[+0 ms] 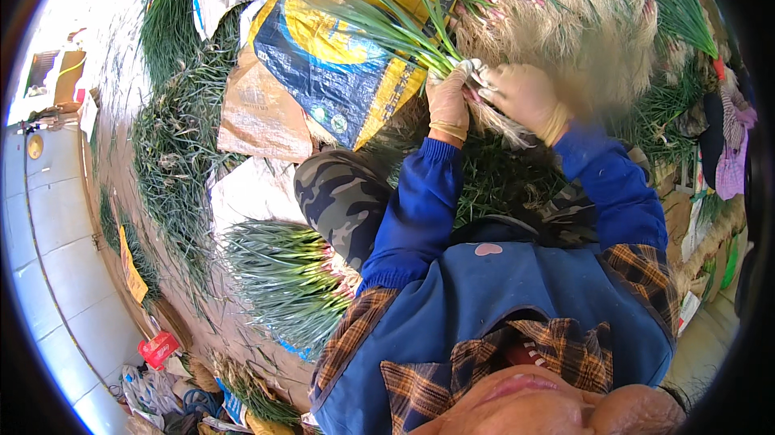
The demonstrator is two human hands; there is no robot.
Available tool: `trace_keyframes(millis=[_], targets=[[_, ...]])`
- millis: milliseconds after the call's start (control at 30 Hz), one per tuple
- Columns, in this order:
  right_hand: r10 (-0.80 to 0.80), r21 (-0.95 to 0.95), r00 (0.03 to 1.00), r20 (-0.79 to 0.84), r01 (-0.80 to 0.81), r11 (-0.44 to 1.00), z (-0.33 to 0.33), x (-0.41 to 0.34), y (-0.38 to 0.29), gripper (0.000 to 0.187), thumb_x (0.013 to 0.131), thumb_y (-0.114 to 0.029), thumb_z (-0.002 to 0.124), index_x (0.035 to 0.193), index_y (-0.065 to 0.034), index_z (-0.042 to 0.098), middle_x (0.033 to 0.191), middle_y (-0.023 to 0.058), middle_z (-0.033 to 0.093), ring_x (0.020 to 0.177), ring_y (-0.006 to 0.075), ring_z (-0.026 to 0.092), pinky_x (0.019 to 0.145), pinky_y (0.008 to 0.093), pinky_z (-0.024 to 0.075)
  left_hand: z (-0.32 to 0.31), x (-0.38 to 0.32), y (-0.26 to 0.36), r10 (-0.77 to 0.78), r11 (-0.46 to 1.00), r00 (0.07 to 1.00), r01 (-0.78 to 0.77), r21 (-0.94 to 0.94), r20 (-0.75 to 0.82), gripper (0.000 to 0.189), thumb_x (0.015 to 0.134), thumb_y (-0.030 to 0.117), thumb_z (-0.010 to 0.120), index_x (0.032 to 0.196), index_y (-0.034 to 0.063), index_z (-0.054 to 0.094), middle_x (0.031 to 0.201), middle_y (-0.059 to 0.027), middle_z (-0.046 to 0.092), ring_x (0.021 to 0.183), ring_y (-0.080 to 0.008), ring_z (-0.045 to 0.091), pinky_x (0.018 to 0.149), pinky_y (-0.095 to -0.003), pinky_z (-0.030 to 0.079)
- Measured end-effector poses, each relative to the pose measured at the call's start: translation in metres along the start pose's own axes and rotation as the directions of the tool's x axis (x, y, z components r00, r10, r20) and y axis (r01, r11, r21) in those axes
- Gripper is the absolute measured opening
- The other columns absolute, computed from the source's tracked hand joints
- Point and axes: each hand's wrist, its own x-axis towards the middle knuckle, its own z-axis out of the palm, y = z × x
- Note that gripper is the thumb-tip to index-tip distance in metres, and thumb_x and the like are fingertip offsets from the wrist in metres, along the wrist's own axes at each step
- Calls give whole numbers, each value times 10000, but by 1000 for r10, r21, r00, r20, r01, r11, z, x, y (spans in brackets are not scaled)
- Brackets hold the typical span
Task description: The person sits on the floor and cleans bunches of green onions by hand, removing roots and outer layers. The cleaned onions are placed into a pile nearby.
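Observation:
Before my lap I have a small bunch of spring onions, its green leaves pointing up and to the left. My left hand, in a thin pale glove with a band at the wrist, grips the bunch by its lower stalks. Close beside it, my right hand, gloved the same way, has its fingers closed on the pale base of the bunch. White stems and roots hang out below the fingers. Whitish material covers some fingertips, and the exact finger grip is partly hidden.
A yellow and blue woven sack lies beyond my left knee. A rooty pile of spring onions stands at the far right. Another stack of spring onions lies by my left hip. Loose green leaves cover the floor at left.

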Motion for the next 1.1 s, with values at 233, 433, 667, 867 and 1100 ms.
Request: trace_keyframes(millis=[233,433,667,867,1100], targets=[[276,754,905,325,-424,502,33,27,36,499,916,-483,565,1116,-36,660,1003,119,677,893,170,611,775,305,495,12,-16,-6,-17,995,997,24,-98,70,35,886,-1,554,919,-11,549,654,-114,620,430,-174,538,373,-258,423],[334,212,940,-73,-312,926,65,36,19,273,866,-339,575,835,-83,665,806,131,663,745,347,633,641,437,500,15,-21,-6,26,995,996,-34,-97,-81,91,887,-13,550,967,12,514,654,-91,593,424,-160,514,378,-250,412],[29,30,867,497,-51,998,49,1,43,235,790,-310,593,727,-96,670,771,141,667,740,333,653,699,433,523,-2,-13,11,74,997,986,-69,40,-152,30,892,2,560,907,27,561,715,-80,620,497,-147,557,432,-242,437],[59,5,953,-298,-60,998,40,68,84,224,906,-176,529,1096,-145,643,1044,72,662,947,264,637,795,426,524,-9,-4,-2,-48,933,998,55,-357,28,72,900,-4,563,970,12,558,849,-105,656,696,-196,630,603,-306,535],[-160,-378,985,-67,124,918,63,69,58,81,810,-130,581,828,-143,659,765,67,645,744,265,660,665,391,517,-16,4,20,54,880,983,37,-473,176,160,931,137,586,1047,37,541,862,-82,605,713,-193,583,627,-322,523]])
